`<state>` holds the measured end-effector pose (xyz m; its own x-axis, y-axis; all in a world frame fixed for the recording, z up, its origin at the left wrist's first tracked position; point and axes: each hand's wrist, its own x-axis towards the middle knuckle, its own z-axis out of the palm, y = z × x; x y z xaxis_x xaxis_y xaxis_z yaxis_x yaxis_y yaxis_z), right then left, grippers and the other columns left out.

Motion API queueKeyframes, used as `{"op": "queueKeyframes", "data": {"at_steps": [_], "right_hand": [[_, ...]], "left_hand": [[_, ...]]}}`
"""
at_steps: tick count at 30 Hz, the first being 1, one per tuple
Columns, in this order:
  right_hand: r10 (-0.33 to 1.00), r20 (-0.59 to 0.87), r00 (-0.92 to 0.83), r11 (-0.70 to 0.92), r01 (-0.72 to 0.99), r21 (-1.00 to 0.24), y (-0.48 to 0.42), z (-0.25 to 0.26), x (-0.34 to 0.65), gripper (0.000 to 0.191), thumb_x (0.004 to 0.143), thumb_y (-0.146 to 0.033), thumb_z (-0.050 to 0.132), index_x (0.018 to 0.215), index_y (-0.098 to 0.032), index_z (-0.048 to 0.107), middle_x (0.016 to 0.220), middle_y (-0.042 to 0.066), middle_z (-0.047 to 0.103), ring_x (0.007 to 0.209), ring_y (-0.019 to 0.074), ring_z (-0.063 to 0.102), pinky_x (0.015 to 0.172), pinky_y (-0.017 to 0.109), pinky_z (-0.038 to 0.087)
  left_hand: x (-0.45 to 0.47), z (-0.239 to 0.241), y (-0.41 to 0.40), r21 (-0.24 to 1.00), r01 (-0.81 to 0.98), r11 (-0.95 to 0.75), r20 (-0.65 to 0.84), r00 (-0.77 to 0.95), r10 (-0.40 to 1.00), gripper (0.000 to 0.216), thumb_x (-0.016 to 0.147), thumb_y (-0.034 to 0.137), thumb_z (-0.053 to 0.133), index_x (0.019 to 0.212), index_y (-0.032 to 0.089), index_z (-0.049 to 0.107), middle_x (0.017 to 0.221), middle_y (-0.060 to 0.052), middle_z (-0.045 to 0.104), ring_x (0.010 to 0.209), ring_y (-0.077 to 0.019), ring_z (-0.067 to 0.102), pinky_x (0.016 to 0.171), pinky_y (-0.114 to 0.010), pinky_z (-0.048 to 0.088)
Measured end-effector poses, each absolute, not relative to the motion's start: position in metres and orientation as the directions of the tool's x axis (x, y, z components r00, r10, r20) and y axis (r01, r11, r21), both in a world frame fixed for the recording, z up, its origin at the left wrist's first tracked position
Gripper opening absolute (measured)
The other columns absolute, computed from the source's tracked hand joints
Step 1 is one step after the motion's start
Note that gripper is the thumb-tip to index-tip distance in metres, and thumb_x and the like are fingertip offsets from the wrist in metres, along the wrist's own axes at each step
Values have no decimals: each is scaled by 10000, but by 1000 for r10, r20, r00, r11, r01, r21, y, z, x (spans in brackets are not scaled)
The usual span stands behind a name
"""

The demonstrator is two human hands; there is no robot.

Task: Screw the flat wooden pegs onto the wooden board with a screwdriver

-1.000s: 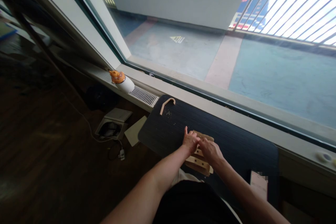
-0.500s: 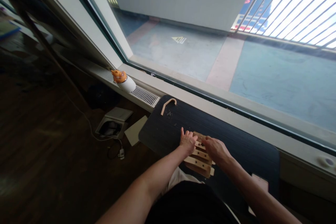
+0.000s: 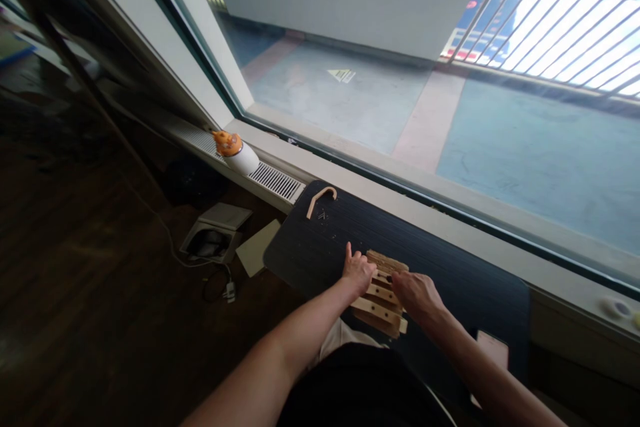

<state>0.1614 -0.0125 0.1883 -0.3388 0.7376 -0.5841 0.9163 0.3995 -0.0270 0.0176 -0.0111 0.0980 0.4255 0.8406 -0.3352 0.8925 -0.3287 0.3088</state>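
Note:
A small wooden slatted piece (image 3: 377,311) lies on the dark table near my body. Its pale slats carry dark round spots, and a rough brown board (image 3: 387,261) shows at its far end. My left hand (image 3: 358,272) grips the left end of an upper slat, thumb sticking out. On the right side, my right hand (image 3: 416,290) is closed, its fingertips at a dark spot on the same slat. Whatever those fingers pinch is too small to make out.
A bent wooden hook (image 3: 321,200) and several small metal bits (image 3: 323,216) lie on the dark table (image 3: 465,280). A phone (image 3: 493,349) rests by my right forearm. A white object with an orange top (image 3: 242,158) stands on the sill vent. An open box (image 3: 214,240) sits on the floor.
My right hand has shifted slightly right and down, uncovering more of the rough brown board. My left hand stays in place on the slatted piece.

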Motion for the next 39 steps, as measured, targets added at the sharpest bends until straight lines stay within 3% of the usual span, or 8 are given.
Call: {"op": "queueKeyframes", "data": {"at_steps": [6, 19, 28, 34, 39], "right_hand": [[737, -562, -376, 431, 901, -38, -16, 197, 156, 334, 889, -88, 369, 1005, -178, 669, 935, 90, 715, 835, 206, 696, 642, 266, 497], [736, -558, -383, 432, 900, -48, -11, 199, 156, 370, 864, -64, 358, 939, -167, 705, 952, 76, 723, 854, 209, 688, 686, 268, 501], [737, -574, -356, 430, 903, -8, -12, 192, 152, 357, 842, -33, 387, 843, -143, 727, 817, 108, 743, 776, 223, 708, 644, 276, 513], [720, -550, -422, 489, 872, -29, -12, 203, 149, 359, 864, -40, 393, 992, -181, 697, 968, 87, 720, 860, 214, 687, 675, 278, 509], [701, -558, -444, 512, 858, -39, -12, 204, 151, 350, 856, -33, 399, 961, -168, 705, 958, 84, 710, 862, 216, 680, 661, 275, 507]], "left_hand": [[18, 97, -12, 294, 897, -330, -349, 422, 836, 172, 856, 269, 543, 951, 219, 678, 942, -70, 668, 1030, -248, 547, 1114, -588, 133], [18, 98, -12, 293, 901, -320, -366, 415, 833, 189, 876, 289, 516, 948, 221, 677, 950, -72, 670, 1040, -250, 546, 1116, -594, 109], [17, 97, -13, 297, 901, -317, -363, 413, 835, 168, 845, 261, 548, 946, 218, 675, 945, -73, 671, 1040, -254, 545, 1118, -594, 104], [17, 100, -13, 288, 903, -320, -364, 412, 835, 180, 826, 285, 571, 965, 220, 666, 962, -72, 668, 1059, -264, 536, 1115, -598, 116], [16, 101, -13, 284, 903, -321, -364, 412, 836, 176, 845, 291, 549, 961, 227, 665, 951, -60, 666, 1055, -254, 537, 1118, -595, 107]]}}
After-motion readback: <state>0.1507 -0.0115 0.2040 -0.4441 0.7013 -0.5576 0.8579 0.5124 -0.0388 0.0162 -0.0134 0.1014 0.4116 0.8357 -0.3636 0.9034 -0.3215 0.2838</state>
